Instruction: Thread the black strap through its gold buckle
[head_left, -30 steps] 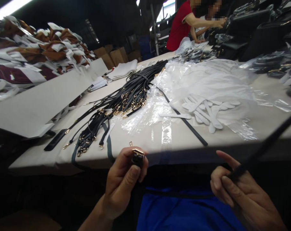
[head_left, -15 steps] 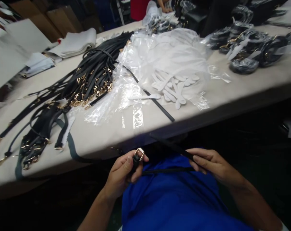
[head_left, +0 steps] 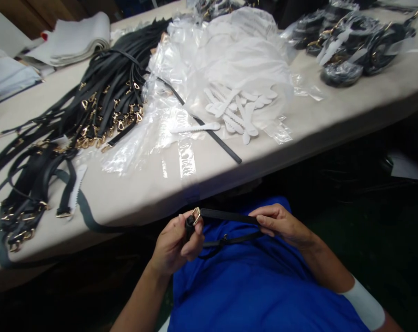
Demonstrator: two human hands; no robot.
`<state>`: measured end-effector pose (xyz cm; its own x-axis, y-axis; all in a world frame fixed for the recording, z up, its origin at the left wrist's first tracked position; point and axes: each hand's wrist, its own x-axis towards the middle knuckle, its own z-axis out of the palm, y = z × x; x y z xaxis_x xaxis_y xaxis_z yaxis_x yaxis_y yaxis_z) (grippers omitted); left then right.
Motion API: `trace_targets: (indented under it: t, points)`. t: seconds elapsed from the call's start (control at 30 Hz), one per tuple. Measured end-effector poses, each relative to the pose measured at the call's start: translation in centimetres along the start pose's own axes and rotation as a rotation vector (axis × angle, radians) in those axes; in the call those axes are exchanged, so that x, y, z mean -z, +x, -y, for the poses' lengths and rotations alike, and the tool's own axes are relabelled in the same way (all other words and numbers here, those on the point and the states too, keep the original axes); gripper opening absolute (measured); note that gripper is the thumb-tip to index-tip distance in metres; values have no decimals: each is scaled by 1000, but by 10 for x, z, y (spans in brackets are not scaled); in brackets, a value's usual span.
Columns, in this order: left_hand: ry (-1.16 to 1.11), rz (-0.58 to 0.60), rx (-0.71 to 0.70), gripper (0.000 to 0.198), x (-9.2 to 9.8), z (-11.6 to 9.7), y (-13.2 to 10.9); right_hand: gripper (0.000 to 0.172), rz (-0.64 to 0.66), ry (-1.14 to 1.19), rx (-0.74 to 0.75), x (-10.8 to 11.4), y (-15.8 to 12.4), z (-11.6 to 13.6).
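- Hands: left hand [head_left: 176,244] clenches a gold buckle [head_left: 196,216] at the end of a black leather strap [head_left: 229,216]; right hand [head_left: 285,226] pinches the strap farther along, both above a blue shirt [head_left: 250,286].
- Thinner strap [head_left: 229,240] with a small clasp sags below.
- Ahead, on the worktop [head_left: 133,203], lie bundled black straps [head_left: 101,110] with gold clasps, beside clear plastic bags [head_left: 167,147] and white serrated strips [head_left: 236,117].
- Risk: a loosened pinch could let the strap slip and fall below the worktop.

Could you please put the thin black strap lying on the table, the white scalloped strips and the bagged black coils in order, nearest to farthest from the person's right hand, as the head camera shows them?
From the right hand:
1. Thin black strap, ahead and slightly left.
2. White scalloped strips, farther up the table, ahead and left.
3. Bagged black coils, farthest, ahead and right.
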<state>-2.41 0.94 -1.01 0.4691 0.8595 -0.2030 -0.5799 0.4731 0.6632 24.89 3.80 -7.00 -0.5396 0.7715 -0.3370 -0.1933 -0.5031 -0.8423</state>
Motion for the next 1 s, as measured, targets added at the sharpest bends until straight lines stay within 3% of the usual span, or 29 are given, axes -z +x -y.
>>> trace_targets:
  t: [0.2, 0.43, 0.8, 1.0]
  points:
    - [-43, 60, 41, 44, 0, 8, 4, 33, 54, -17, -22, -4, 6, 0]
    - [-212, 100, -9, 42, 3, -1, 0, 33, 35, 19, -39, 0, 5, -6]
    - [10, 36, 75, 39, 6, 1, 1, 36, 98, -28, -24, -11, 12, -6]
    - [-204, 125, 116, 41, 9, 1, 1, 41, 185, 58, -6, -16, 20, -23]
